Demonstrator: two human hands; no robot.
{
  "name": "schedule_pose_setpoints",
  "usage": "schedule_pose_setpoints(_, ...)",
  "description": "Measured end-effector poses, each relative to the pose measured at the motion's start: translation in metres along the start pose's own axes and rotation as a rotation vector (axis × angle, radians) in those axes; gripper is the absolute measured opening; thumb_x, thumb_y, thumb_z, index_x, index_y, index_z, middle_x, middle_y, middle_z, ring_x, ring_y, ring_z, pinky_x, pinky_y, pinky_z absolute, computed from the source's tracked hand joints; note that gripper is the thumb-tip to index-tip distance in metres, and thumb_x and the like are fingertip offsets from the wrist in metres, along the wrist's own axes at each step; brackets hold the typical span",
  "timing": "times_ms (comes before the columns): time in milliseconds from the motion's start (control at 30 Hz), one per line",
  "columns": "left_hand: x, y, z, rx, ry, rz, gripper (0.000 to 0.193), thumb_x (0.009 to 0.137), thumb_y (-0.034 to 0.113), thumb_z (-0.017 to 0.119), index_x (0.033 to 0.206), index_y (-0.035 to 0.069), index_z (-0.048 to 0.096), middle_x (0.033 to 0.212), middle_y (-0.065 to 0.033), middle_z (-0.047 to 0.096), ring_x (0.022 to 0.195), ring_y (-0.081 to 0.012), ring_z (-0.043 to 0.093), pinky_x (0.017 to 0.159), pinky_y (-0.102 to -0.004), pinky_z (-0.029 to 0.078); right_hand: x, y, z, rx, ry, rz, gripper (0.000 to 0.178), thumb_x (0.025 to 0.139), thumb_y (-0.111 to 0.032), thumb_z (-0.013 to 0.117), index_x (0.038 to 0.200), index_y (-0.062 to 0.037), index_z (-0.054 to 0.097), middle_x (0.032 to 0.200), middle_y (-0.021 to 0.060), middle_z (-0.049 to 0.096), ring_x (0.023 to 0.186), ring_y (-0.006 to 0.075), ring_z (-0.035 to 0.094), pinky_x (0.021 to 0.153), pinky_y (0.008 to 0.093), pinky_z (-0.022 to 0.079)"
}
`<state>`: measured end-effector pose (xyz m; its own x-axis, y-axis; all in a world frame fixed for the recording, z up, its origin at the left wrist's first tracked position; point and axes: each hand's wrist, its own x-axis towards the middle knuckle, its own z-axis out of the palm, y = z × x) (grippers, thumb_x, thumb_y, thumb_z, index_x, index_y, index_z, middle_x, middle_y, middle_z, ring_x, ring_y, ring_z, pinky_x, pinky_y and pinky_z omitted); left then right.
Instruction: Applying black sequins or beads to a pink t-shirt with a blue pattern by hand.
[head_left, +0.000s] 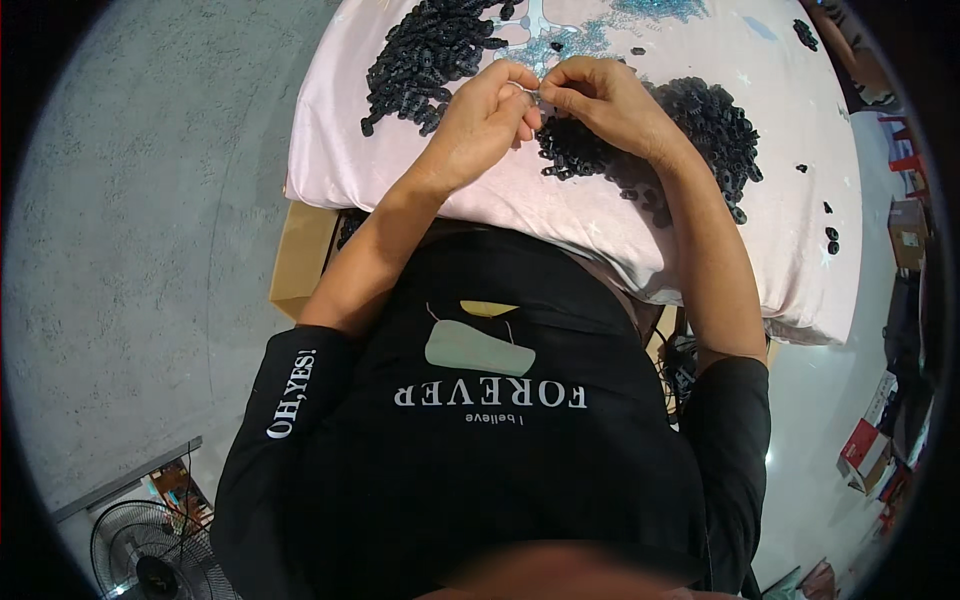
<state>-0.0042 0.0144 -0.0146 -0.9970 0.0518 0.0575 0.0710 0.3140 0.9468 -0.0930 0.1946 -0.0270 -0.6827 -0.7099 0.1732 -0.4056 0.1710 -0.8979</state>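
My left hand (484,122) and my right hand (612,108) meet fingertip to fingertip over the cloth-covered table. Both are closed in a pinch around something tiny, too small to make out. Left of them lies a large heap of black ridged parts (425,62). Just below my right hand sits a pile of small black pieces (574,150). A heap of black toothed parts (712,130) spreads beside my right forearm, which hides some of it. Beyond my fingers are scattered small bluish clear pieces (575,45).
The pale pink cloth (345,165) drapes over the table's near edge. A few loose black pieces (832,240) lie at the right. A cardboard box (300,255) stands below the table's left corner. At lower left is a fan (150,555); another person (855,60) shows at upper right.
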Motion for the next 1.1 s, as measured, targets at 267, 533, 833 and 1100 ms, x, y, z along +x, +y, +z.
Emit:
schedule_pose_setpoints(267,-0.003,-0.003,0.002,-0.014,0.032,-0.081,0.017,0.094,0.006,0.049,0.109,-0.001,0.055,0.073,-0.0075,0.063,0.061,-0.0114,0.057,0.056,-0.0271,0.047,0.003,0.006,0.002,0.122,0.084,-0.035,0.022,0.092,-0.021,0.067,0.095,0.0012,0.071,0.075,0.0054,0.067,0.068,0.0103,0.061,0.065,0.027,0.051)
schedule_pose_setpoints(533,-0.013,-0.001,-0.005,0.554,0.063,0.107,0.014,0.089,0.008,0.061,0.099,-0.001,0.06,0.069,-0.0084,0.059,0.063,-0.0136,0.056,0.06,-0.0306,0.045,0.002,0.002,0.001,-0.3,0.225,-0.196,0.017,0.086,-0.015,0.069,0.095,-0.0009,0.072,0.081,0.0141,0.07,0.071,0.0254,0.068,0.068,0.0358,0.053)
schedule_pose_setpoints(833,-0.005,-0.002,-0.006,0.499,0.116,0.232,0.017,0.088,0.011,0.063,0.101,-0.001,0.064,0.073,-0.0074,0.061,0.066,-0.0136,0.056,0.064,-0.0288,0.047,-0.001,-0.001,0.003,-0.397,0.139,-0.269,0.014,0.086,-0.01,0.069,0.095,0.0006,0.07,0.086,0.0136,0.064,0.076,0.0294,0.064,0.07,0.0354,0.051)
schedule_pose_setpoints(1100,-0.001,0.0,0.003,0.468,0.124,0.167,0.017,0.089,0.009,0.065,0.102,-0.001,0.067,0.079,-0.0059,0.067,0.07,-0.0102,0.06,0.066,-0.025,0.049,0.001,0.001,0.004,-0.293,0.176,-0.236,0.016,0.083,-0.015,0.071,0.092,-0.0014,0.072,0.083,0.0162,0.068,0.076,0.0326,0.067,0.071,0.0388,0.052)
